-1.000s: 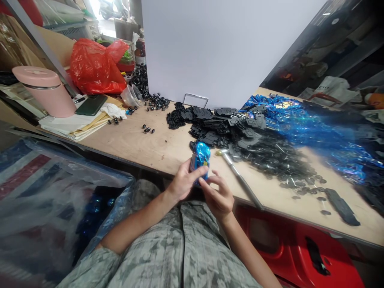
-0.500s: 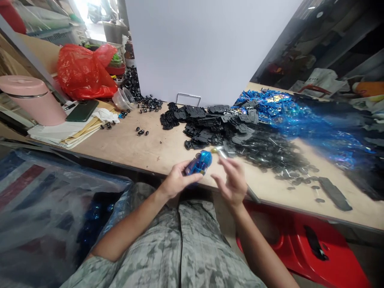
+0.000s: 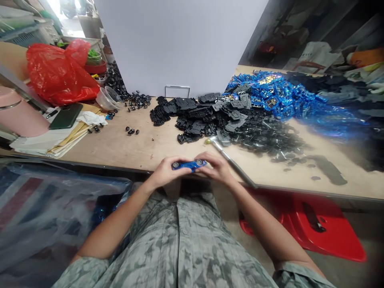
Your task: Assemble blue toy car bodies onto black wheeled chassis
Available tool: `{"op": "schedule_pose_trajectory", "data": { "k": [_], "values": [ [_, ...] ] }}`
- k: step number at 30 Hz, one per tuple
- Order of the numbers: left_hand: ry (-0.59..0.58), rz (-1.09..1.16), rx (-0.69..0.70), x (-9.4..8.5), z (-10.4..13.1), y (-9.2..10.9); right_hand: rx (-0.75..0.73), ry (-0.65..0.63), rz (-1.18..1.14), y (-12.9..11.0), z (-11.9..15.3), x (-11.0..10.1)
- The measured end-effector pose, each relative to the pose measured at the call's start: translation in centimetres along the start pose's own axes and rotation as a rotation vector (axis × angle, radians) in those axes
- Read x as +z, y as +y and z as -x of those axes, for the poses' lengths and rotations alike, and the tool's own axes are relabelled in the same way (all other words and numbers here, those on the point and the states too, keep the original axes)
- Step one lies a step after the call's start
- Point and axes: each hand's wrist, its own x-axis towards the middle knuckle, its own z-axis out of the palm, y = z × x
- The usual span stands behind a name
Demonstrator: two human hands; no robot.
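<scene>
**Blue toy car gripped in both hands, near side of the black plate pile**

Landmark: the black plate pile [image 3: 196,116] on the table [image 3: 147,150]. The blue toy car [image 3: 188,165] is on your side of it, at the table's near edge; two wheels show along the car's far side. Your left hand [image 3: 165,172] grasps one end, thumb along the body. Your right hand [image 3: 216,167] grasps the other end, fingers curled over it. Cannot tell whether the car touches the table.

Just to the near right of the pile: a metal rod [image 3: 240,170] with a yellow tip, lying slantwise beside your right hand. Right of the pile: wheel-and-axle sets [image 3: 261,134], blurred. Behind and right: glossy blue shells [image 3: 270,98]. Left of it: one loose wheel set [image 3: 132,131].
</scene>
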Motion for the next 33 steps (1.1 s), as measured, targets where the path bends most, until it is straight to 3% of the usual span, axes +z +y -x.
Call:
{"op": "schedule_pose_trajectory", "data": {
  "k": [6, 14, 19, 33],
  "values": [
    [0.063, 0.020, -0.007, 0.8, 0.3, -0.5, 0.065, -0.027, -0.043, 0.2, 0.5, -0.2],
    [0.098, -0.056, -0.001, 1.2, 0.1, -0.2, -0.019, -0.120, -0.116, 0.5, 0.0, -0.5],
    [0.050, -0.065, -0.016, 1.0, 0.1, -0.2, -0.045, -0.163, -0.144, 0.7, -0.1, -0.6],
    [0.103, -0.090, -0.026, 1.7, 0.1, 0.1, -0.022, -0.129, -0.246, 0.7, 0.2, 0.4]
  ]
}}
